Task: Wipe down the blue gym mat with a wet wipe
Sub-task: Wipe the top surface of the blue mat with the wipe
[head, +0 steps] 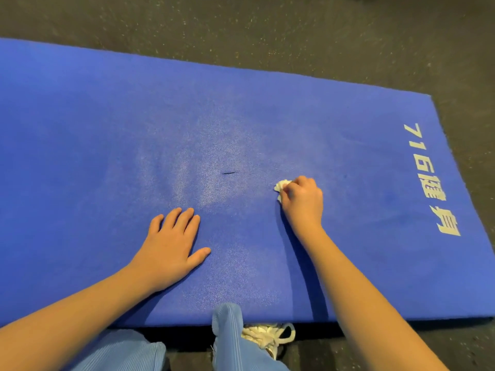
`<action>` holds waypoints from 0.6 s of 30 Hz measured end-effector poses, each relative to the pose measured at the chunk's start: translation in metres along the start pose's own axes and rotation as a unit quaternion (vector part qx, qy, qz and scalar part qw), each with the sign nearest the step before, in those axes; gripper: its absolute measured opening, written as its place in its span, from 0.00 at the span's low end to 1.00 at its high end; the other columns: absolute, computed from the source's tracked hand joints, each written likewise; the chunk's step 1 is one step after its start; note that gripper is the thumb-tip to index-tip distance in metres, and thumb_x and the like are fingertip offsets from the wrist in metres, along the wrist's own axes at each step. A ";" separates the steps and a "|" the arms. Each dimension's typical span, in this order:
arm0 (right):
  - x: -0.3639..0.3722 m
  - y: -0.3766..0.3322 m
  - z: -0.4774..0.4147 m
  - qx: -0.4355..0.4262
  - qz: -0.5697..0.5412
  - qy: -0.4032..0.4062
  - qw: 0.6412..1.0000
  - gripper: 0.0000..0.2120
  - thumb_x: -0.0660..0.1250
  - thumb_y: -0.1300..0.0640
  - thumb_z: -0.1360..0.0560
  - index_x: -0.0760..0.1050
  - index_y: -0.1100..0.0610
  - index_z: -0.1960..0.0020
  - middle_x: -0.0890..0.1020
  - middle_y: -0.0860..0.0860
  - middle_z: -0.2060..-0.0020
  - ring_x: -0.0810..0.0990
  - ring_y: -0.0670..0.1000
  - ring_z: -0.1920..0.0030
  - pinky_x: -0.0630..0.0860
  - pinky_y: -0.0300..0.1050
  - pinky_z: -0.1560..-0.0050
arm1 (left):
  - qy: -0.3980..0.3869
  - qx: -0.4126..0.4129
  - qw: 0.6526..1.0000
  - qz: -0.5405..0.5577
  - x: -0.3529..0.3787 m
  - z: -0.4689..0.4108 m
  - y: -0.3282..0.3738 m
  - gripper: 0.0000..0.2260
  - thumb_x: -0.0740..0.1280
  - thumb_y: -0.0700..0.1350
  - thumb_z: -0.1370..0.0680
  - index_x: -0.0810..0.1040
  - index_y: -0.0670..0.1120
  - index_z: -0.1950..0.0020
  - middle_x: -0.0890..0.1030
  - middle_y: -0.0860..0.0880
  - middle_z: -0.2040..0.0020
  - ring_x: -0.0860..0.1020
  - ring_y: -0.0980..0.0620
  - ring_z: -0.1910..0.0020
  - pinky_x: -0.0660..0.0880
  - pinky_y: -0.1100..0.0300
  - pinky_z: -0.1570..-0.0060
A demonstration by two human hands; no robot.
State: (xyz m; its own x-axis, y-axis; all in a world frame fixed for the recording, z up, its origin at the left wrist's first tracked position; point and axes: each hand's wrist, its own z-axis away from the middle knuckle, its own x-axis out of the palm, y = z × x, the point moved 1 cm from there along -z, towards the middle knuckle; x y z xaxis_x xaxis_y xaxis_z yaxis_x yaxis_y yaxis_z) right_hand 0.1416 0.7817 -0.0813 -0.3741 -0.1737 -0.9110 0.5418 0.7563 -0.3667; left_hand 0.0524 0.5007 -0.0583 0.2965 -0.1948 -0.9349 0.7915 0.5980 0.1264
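- While looking down from head height: blue gym mat (pixel 107 116) lying flat on a dark speckled floor (pixel 241 28), filling most of the view, long side running left to right.
- Right hand (pixel 304 202): on the mat, right of centre, fingers curled tight round a crumpled white wet wipe (pixel 282 185), pressing it against the mat surface. Only a small wad of wipe showing at the hand's left side.
- Left hand (pixel 171 247): released, grasping nothing. Palm down on the mat, fingers straight and slightly spread, thumb out to the right. Nearer the front edge than the right hand and well apart from it.
- Both forearms bare, reaching in from the bottom of the view.
- Short dark mark (pixel 229 172) on the mat, beyond the gap between the hands, left of the wipe and not touching it.
- Paler, shiny patch (pixel 192 183) on the mat around and left of that mark, just beyond the left fingertips.
- White lettering (pixel 428 180) along the mat's right end, beginning 716, turned sideways.
- Light blue ribbed trouser legs (pixel 230 330) at the bottom edge, one knee overlapping the mat's near edge.
- White laced shoe (pixel 265 336) on the floor just beside that knee, against the mat's near edge.
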 end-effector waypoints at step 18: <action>0.027 -0.053 -0.013 -0.185 -0.073 -0.129 0.972 0.06 0.62 0.61 0.29 0.74 0.60 0.63 0.75 0.56 0.65 0.75 0.57 0.66 0.64 0.41 0.68 | 0.025 0.062 0.998 0.005 -0.006 -0.063 -0.024 0.30 0.50 0.63 0.21 0.76 0.43 0.35 0.76 0.44 0.34 0.69 0.43 0.33 0.60 0.48 0.35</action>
State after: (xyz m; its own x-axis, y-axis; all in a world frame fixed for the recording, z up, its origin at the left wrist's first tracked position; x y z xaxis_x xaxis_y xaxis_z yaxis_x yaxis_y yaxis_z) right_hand 0.0933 0.7448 -0.0841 -0.1994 -0.4127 -0.8888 0.1725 0.8780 -0.4465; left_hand -0.0015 0.5364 -0.0769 0.2798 -0.1491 -0.9484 0.8500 0.4977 0.1725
